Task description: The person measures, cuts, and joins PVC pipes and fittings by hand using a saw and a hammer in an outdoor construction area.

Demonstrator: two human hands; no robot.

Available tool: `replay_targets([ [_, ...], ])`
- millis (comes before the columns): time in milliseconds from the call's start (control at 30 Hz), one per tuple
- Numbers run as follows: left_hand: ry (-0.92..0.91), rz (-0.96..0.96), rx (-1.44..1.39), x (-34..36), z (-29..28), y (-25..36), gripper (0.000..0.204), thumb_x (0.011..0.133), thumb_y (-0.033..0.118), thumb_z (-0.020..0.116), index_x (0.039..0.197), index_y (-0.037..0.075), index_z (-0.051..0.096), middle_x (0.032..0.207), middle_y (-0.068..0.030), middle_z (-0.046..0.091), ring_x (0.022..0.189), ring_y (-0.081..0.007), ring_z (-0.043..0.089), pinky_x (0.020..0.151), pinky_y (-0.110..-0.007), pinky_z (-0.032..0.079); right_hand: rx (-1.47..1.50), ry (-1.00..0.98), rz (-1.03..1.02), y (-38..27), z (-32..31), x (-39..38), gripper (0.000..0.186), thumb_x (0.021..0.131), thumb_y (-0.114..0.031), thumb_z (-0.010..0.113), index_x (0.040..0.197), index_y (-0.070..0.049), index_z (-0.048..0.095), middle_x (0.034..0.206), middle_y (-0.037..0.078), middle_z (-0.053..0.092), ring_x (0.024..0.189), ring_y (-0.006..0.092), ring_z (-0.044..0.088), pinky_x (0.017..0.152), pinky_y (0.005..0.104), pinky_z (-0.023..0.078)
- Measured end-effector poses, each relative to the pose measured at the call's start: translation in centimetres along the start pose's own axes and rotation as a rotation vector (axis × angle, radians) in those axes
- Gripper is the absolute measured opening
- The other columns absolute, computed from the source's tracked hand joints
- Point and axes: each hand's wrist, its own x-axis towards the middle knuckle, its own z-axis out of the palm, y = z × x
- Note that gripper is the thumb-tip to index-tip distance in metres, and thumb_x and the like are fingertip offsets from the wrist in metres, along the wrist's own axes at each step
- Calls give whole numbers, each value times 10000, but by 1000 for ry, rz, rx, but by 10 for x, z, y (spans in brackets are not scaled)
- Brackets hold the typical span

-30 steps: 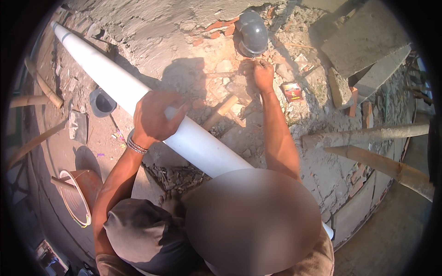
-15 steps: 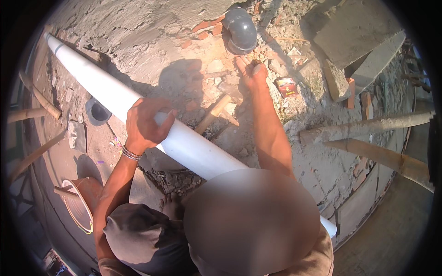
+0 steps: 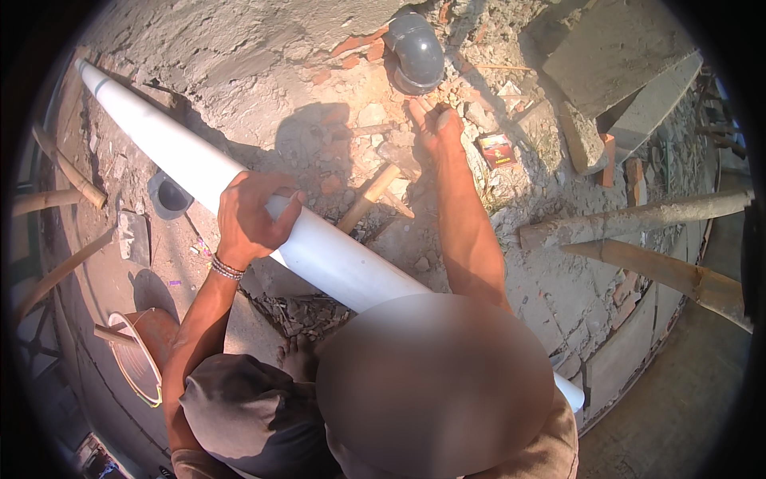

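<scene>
The ground [image 3: 191, 263] is bare and dusty, strewn with rubble along its edge at the foot of a rough wall [image 3: 239, 52]; sunlight falls hard across an outdoor work area.

Count: one white pipe [image 3: 343, 259], lying diagonally from the ground's far left corner towards the wearer; one dark grey elbow fitting [image 3: 420, 56] at the wall edge; one grey cup-shaped piece [image 3: 170, 197] left of the pipe; one orange-brown bucket [image 3: 162, 329], tipped, near the left edge; one small red packet [image 3: 497, 150]; five poles, three at left, two at right.

The left hand [image 3: 257, 214] has its grip curled over the pipe. The right hand [image 3: 437, 130] has its grip open, fingers extended, holding nothing, just beside the elbow; contact cannot be confirmed.

A blurred oval hides part of the pipe; a white end [image 3: 568, 393] shows beyond it. A wooden handle [image 3: 369, 199] runs into rubble, its far end indistinct. One foot [image 3: 298, 358] is partly covered.
</scene>
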Motion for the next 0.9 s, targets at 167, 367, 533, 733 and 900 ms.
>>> replay_targets([
  [167,-3,-7,-6,-1,2,-2,128,804,167,798,878,77,745,801,-74,753,732,-310,666,718,-401,528,-27,-3,0,-1,4,-8,452,1068,-76,232,1457,151,265,1519,364,364,1357,514,499,1048,607,571],
  [367,6,8,-12,0,1,0,128,801,165,800,876,75,748,807,-74,756,738,-307,670,724,-400,529,0,4,-29,-3,-1,-4,443,1063,-94,283,1432,152,293,1469,384,414,1309,547,524,1008,642,569],
  [533,-3,-9,-7,-2,2,-2,130,803,164,797,882,71,751,805,-78,756,738,-307,673,731,-401,529,-34,55,-27,-1,3,-11,509,1106,-155,317,1494,172,266,1454,392,468,1248,516,594,952,563,615],
  [733,-80,-68,-6,-2,-2,0,178,810,121,772,959,24,763,845,-125,756,821,-316,700,781,-411,547,-22,-9,-37,0,2,-10,316,1011,-21,268,1284,121,343,1483,393,377,1346,567,483,1037,661,555],
  [900,-66,-51,-24,-2,-1,-1,178,806,115,772,957,22,762,849,-125,756,822,-314,699,776,-411,547,-5,-45,-12,-4,-2,-8,438,1026,-49,276,1424,134,277,1472,394,389,1331,574,492,1031,679,544],
])
